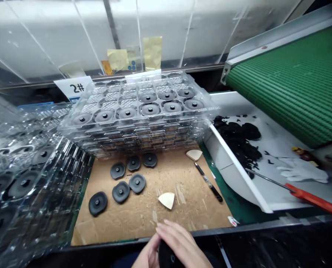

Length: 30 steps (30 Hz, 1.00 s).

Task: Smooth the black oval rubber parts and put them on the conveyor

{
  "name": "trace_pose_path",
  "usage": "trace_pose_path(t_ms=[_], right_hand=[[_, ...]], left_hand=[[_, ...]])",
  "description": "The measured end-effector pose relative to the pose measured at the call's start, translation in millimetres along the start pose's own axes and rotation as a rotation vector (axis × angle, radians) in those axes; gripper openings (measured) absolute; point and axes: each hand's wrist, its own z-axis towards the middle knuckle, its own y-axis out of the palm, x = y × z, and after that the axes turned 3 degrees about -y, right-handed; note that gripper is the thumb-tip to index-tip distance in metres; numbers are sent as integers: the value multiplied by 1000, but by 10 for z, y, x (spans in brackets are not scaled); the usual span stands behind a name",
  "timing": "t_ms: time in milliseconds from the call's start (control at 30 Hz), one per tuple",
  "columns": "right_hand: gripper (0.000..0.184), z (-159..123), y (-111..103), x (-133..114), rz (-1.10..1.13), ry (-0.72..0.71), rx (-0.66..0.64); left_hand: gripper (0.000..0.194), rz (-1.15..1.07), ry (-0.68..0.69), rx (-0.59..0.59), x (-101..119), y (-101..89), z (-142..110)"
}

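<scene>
I am cupping a black round disc [166,257] between my two hands at the bottom edge of my view, holding it just in front of my body. My right hand [179,243] is curving over the disc with its fingers [173,234] pressed together, and my left hand [147,256] is bracing it from the other side, its fingers pressed together too.

Just ahead of my hands, a flat brown cardboard sheet [155,212] is carrying six smaller black discs [137,183] and two cream wedge-shaped pieces [166,200]. A slim black-and-silver pen-like tool [209,182] is lying near its right edge.

Beyond the sheet, a stack of clear plastic trays [138,139] is holding rows of black discs. More clear trays [29,186] are piling up on my left. On my right, a white tray [233,167] is holding black scraps, and a white fabric glove [302,171] and a red-handled tool [316,199] are lying beside them, below a green conveyor belt [294,85].
</scene>
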Motion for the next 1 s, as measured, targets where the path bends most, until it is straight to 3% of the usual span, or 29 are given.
trace_pose_path(t_ms=[100,233,333,433,567,767,900,1000], right_hand=[[59,160,-88,90,-192,26,55],[43,347,-56,440,-456,200,124],[42,473,68,651,-434,200,99],[39,583,117,685,-378,209,135],[30,586,110,510,-234,192,168],[18,350,145,280,-55,184,123],[17,460,-101,-8,-24,245,236],[21,616,-267,-384,37,75,328]], left_hand=[[63,-229,25,-16,107,9,-26],[57,-401,111,41,352,83,-93],[51,-477,210,101,487,93,-105],[43,-521,259,124,541,82,-91],[41,-528,275,165,565,113,-82],[46,-460,294,188,572,189,-90],[52,-355,284,197,512,267,-97],[56,-306,277,187,441,355,-128]])
